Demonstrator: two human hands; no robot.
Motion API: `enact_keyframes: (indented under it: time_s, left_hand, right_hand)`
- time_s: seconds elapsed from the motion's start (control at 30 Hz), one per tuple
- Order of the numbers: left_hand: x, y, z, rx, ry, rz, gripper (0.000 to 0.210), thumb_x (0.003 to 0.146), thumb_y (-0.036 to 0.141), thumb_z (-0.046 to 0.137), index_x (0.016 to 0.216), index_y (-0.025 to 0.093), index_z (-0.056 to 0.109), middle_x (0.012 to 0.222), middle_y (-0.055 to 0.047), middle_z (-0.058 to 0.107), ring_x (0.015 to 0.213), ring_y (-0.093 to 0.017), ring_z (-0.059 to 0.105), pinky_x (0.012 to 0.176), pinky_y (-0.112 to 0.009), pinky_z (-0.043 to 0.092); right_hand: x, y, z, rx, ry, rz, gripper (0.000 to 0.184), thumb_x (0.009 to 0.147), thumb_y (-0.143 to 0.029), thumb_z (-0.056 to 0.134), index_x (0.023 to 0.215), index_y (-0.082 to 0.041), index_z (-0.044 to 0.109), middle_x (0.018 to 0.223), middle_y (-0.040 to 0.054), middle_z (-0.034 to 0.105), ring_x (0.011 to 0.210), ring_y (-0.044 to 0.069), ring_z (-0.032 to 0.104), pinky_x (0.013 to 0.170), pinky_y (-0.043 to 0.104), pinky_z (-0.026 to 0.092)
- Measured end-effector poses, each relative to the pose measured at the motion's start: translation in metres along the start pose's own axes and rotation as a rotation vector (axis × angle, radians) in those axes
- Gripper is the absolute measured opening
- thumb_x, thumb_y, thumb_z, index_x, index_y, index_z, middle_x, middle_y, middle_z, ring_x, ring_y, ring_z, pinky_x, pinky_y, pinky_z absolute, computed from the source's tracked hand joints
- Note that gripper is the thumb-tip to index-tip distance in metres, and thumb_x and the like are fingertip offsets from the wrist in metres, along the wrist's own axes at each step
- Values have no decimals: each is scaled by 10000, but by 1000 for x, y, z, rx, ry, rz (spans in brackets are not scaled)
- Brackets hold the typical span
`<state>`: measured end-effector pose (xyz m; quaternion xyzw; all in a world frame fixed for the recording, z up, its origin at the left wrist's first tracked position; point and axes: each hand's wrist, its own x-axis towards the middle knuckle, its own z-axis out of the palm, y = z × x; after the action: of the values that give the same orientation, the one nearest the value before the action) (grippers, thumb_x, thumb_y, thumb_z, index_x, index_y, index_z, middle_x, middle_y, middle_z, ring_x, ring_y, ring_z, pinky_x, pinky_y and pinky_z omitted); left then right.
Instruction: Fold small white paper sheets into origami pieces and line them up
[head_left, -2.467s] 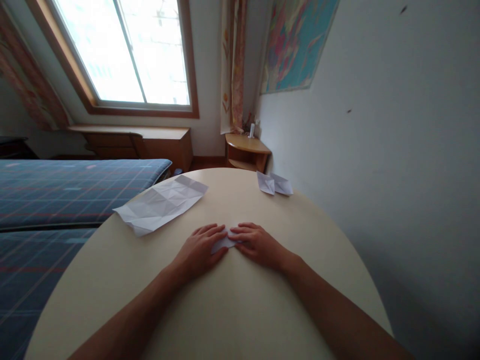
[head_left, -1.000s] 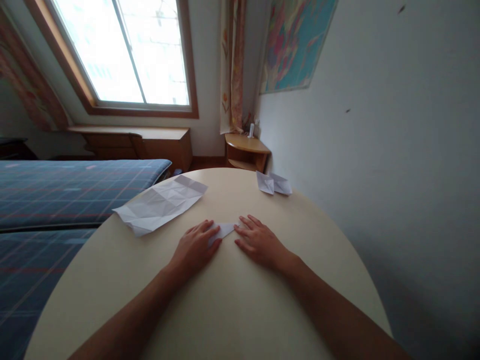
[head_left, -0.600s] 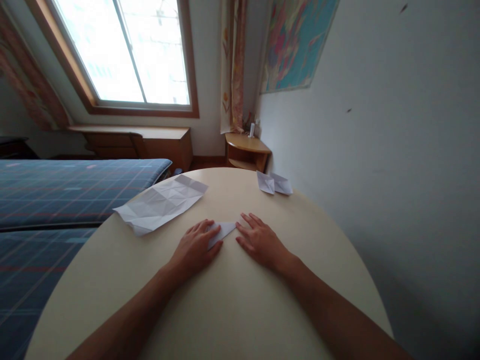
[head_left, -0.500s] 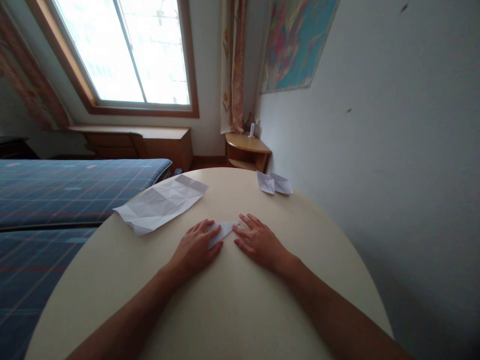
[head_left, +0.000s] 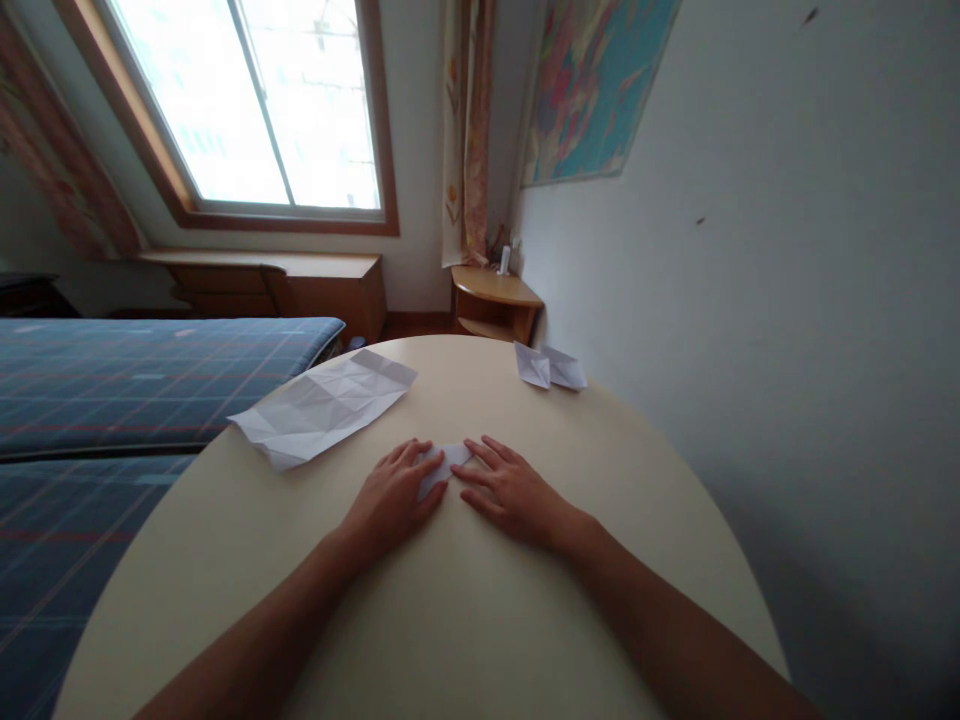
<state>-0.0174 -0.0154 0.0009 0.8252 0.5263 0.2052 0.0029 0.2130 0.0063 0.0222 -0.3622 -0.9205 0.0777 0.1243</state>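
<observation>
A small folded white paper (head_left: pixel 450 458) lies flat on the pale round table (head_left: pixel 480 620), in front of me. From the left, my left hand (head_left: pixel 397 487) is closed over the paper's end, its thumb and fingers holding it down and hiding part of it. My right hand (head_left: pixel 510 487) is open, palm down, with spread fingers; its fingertips touch the paper's right end. Beyond my left hand rests a large creased white sheet (head_left: pixel 322 408). Two folded paper pieces (head_left: pixel 549 367) stand side by side near the table's far right edge.
A bed with a blue plaid mattress (head_left: pixel 150 390) adjoins the table on the left. The white wall (head_left: pixel 795 330) runs close along the right side. Behind the table are a corner shelf (head_left: pixel 496 287) and a low wooden desk (head_left: pixel 322 265) under the window.
My right hand has slid slightly left along the folded paper, covering its pointed right end. My left hand has stayed almost in place.
</observation>
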Motion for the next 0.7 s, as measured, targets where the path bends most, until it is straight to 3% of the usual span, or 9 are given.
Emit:
enact_keyframes:
  time_s: [0.33,0.7]
  left_hand:
    - [0,-1,-1,-16,-19,-2,420,915,354,554,1325,269,590,1372,-97,578,1296,-303,502,1100,-494,418]
    - [-2,0,0,-117,-47,151,466,899,326,588,1363,299,566,1406,-74,569,1352,-295,463,1128,-495,401]
  right_hand:
    - [1,10,-1,-45,56,205,439,995,-412,453,1375,-236,583,1540,115,416,1443,288,335,1182,478,288]
    - [1,7,2,-31,93,91,417,974,-397,507,1353,-252,601,1507,117,461,1426,295,360,1162,495,325]
